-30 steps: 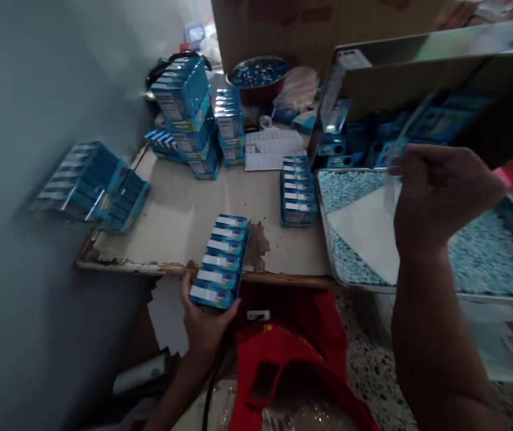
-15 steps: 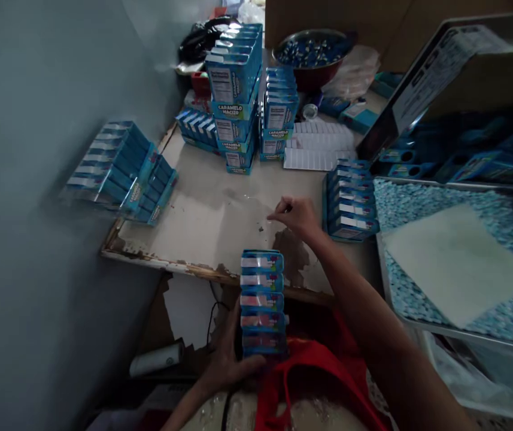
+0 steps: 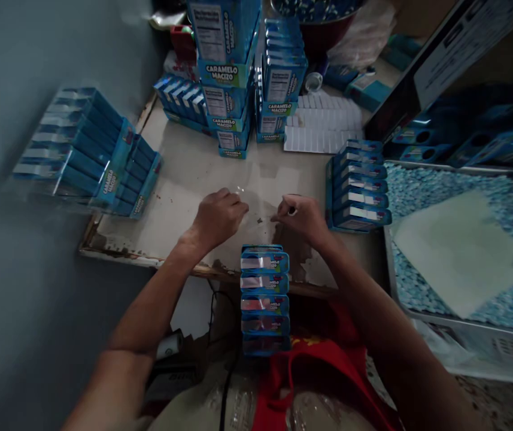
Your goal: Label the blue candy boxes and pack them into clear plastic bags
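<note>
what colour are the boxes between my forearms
The small flat boxes are blue with pale strips; best in the head view.

Blue-grey wall, worn pale tabletop.

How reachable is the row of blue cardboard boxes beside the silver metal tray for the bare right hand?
Probably yes: the right hand is just left of the box row, with nothing visible between them. Its grip looks pinched, though; whether it holds anything is unclear.
</note>
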The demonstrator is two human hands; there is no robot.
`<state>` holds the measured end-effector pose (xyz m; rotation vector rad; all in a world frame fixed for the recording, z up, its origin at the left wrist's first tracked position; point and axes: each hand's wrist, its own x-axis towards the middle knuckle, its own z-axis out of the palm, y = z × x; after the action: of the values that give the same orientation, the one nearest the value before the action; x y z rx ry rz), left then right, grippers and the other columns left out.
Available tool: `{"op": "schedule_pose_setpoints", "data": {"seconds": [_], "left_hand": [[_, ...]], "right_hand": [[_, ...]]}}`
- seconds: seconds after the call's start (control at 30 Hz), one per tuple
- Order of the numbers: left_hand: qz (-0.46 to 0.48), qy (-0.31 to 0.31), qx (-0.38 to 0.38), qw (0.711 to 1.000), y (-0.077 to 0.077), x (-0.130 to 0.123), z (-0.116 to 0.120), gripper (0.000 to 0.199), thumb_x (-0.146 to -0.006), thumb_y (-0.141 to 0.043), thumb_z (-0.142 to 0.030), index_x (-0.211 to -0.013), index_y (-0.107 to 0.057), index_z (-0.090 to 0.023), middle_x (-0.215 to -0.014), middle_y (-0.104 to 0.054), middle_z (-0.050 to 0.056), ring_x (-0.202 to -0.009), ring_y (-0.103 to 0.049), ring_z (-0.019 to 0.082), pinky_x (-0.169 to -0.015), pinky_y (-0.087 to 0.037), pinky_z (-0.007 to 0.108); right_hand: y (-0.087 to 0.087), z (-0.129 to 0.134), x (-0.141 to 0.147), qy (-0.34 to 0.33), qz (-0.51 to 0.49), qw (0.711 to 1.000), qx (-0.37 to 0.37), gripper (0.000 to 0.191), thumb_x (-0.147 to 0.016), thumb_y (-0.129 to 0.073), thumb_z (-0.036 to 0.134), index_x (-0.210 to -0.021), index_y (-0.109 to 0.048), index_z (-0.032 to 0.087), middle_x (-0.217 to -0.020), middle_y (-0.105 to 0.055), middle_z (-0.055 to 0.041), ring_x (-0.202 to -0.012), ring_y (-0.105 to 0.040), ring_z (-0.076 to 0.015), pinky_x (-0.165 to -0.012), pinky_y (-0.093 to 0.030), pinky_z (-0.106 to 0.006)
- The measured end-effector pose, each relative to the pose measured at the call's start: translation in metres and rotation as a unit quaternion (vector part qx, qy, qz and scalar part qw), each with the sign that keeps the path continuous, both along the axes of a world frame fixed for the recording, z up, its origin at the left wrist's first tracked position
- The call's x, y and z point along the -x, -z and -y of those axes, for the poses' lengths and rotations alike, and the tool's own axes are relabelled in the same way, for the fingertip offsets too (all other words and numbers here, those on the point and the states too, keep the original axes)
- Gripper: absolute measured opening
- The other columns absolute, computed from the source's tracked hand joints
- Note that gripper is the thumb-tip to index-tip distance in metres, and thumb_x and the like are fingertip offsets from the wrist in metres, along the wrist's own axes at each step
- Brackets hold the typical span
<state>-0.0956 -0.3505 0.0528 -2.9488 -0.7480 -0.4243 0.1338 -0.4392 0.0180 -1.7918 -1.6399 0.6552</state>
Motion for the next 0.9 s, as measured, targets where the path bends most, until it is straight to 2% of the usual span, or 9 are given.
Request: {"op": "schedule_pose_setpoints", "data": {"seconds": [0.1,0.17,0.23,0.37,0.47,0.57,0.67,0.77,0.9], "left_hand": [[-0.056,0.004,-0.017,0.998,0.01,-0.016,0.001,0.025,-0.098,-0.056,-0.014,-0.081,-0.074,-0.014,-0.08,-0.071,0.011,-0.083,-0.064,0.023,-0.069,-0.047,0.033],[-0.05,0.004,-0.024,0.998,0.014,-0.023,0.009,0.026,-0.098,-0.053,-0.011,-0.08,-0.073,-0.014,-0.078,-0.069,0.011,-0.081,-0.063,0.023,-0.066,-0.044,0.032],[-0.031,0.001,-0.03,0.999,0.014,-0.028,0.018,0.028,-0.097,-0.051,-0.009,-0.08,-0.072,-0.014,-0.076,-0.067,0.01,-0.08,-0.061,0.023,-0.064,-0.042,0.032],[0.007,-0.018,-0.035,0.999,0.016,-0.025,0.029,0.033,-0.1,-0.047,-0.012,-0.077,-0.07,-0.017,-0.072,-0.063,0.008,-0.075,-0.059,0.022,-0.061,-0.038,0.032],[0.025,-0.015,-0.012,0.999,0.026,-0.004,0.036,0.03,-0.102,-0.046,-0.016,-0.086,-0.072,-0.019,-0.071,-0.061,0.006,-0.071,-0.056,0.02,-0.061,-0.038,0.032],[0.026,0.017,0.002,1.0,0.043,0.019,0.048,0.02,-0.1,-0.053,-0.022,-0.096,-0.073,-0.02,-0.073,-0.064,0.006,-0.07,-0.056,0.019,-0.061,-0.037,0.032],[0.028,-0.015,0.046,0.998,0.052,0.03,0.058,0.013,-0.096,-0.061,-0.025,-0.093,-0.073,-0.02,-0.077,-0.068,0.006,-0.076,-0.062,0.019,-0.062,-0.038,0.03],[0.015,-0.069,0.096,0.993,0.037,0.025,0.057,0.019,-0.098,-0.058,-0.026,-0.088,-0.073,-0.02,-0.081,-0.071,0.005,-0.077,-0.066,0.019,-0.06,-0.037,0.029],[0.002,-0.107,0.06,0.992,-0.01,0.018,0.061,0.026,-0.101,-0.054,-0.026,-0.09,-0.076,-0.018,-0.088,-0.074,0.007,-0.074,-0.067,0.019,-0.056,-0.036,0.029]], "right_hand": [[-0.012,0.009,-0.006,-0.04,0.039,0.997,0.06,0.024,-0.07,-0.086,0.023,-0.084,-0.066,0.022,-0.09,-0.073,-0.0021,-0.086,-0.067,-0.0215,-0.076,-0.047,-0.031],[-0.022,0.012,-0.006,-0.056,0.059,0.995,0.054,0.048,-0.07,-0.091,0.034,-0.111,-0.068,0.021,-0.112,-0.073,-0.0082,-0.103,-0.068,-0.0266,-0.085,-0.05,-0.034],[-0.03,0.011,-0.002,-0.043,0.104,0.993,0.029,0.051,-0.079,-0.086,0.039,-0.122,-0.067,0.02,-0.121,-0.072,-0.012,-0.111,-0.067,-0.0283,-0.091,-0.05,-0.037],[-0.031,0.008,0.01,-0.056,0.263,0.961,0.063,0.017,-0.093,-0.066,0.018,-0.108,-0.073,0.021,-0.109,-0.076,-0.011,-0.099,-0.071,-0.0256,-0.08,-0.047,-0.033],[-0.021,0.02,0.014,-0.09,0.32,0.94,0.075,0.018,-0.096,-0.059,0.014,-0.105,-0.073,0.021,-0.107,-0.077,-0.0106,-0.098,-0.072,-0.0245,-0.068,-0.042,-0.031],[-0.01,0.037,0.015,-0.093,0.32,0.939,0.087,0.014,-0.097,-0.061,0.019,-0.102,-0.074,0.02,-0.103,-0.078,-0.011,-0.095,-0.073,-0.024,-0.064,-0.04,-0.03],[-0.008,0.047,0.018,-0.083,0.294,0.942,0.137,0.018,-0.098,-0.063,0.029,-0.094,-0.078,0.019,-0.098,-0.08,-0.0135,-0.089,-0.074,-0.026,-0.064,-0.041,-0.032],[-0.02,0.048,0.021,-0.057,0.259,0.948,0.175,0.022,-0.098,-0.065,0.034,-0.091,-0.08,0.019,-0.095,-0.08,-0.0133,-0.084,-0.074,-0.0256,-0.064,-0.041,-0.032],[-0.052,0.053,0.027,-0.046,0.25,0.961,0.112,0.025,-0.099,-0.061,0.028,-0.084,-0.079,0.02,-0.088,-0.08,-0.0104,-0.075,-0.071,-0.0206,-0.061,-0.04,-0.03]]}}
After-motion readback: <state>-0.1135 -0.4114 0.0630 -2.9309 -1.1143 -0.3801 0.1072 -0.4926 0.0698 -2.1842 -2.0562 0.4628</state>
